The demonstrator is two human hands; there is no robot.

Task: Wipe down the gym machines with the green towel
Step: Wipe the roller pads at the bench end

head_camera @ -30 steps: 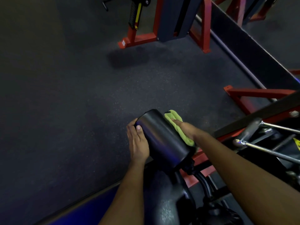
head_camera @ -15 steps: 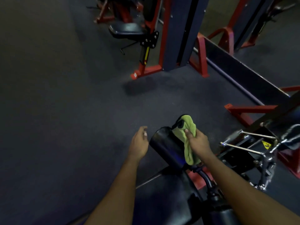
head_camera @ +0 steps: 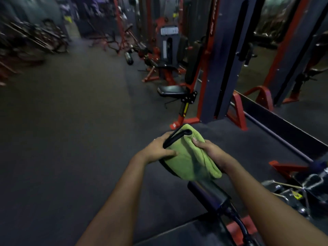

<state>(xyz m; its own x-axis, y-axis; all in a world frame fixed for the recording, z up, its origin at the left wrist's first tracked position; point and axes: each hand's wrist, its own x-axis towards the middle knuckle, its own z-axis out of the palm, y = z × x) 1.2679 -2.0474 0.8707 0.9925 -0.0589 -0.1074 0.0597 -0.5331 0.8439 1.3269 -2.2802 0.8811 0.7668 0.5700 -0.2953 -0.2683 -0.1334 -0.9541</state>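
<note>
Two hands meet on the job, but start at your left edge. From 7 to 10 o'clock of the towel the dark rubber floor [head_camera: 71, 132] lies open, the widest room you have. Blurred racks [head_camera: 30, 43] line the far left at 10 o'clock, well apart from you.

Your left hand [head_camera: 157, 150] is curled round the far end of the black roller pad [head_camera: 171, 141], with the thumb laid flat on the cloth. The green towel [head_camera: 190, 162] is draped over that pad and covers most of its top. Towel and pad share one long axis, running from 5 o'clock near you up to 11 o'clock, and the far end points at 11.

Your right hand [head_camera: 212, 153] grips the towel's right side. Its thumb presses on top and its fingers wrap under the fold. I cannot tell whether they also reach the pad beneath.

At 12 o'clock a black seat [head_camera: 171, 89] on a red frame stands near. Just right of it, at 1 o'clock, rises a dark weight tower [head_camera: 223, 59]. A low black wall [head_camera: 284, 126] runs from 1 to 3 o'clock and closes that side. At 4 o'clock chrome bars [head_camera: 287, 189] crowd the near right, beside your forearm.
</note>
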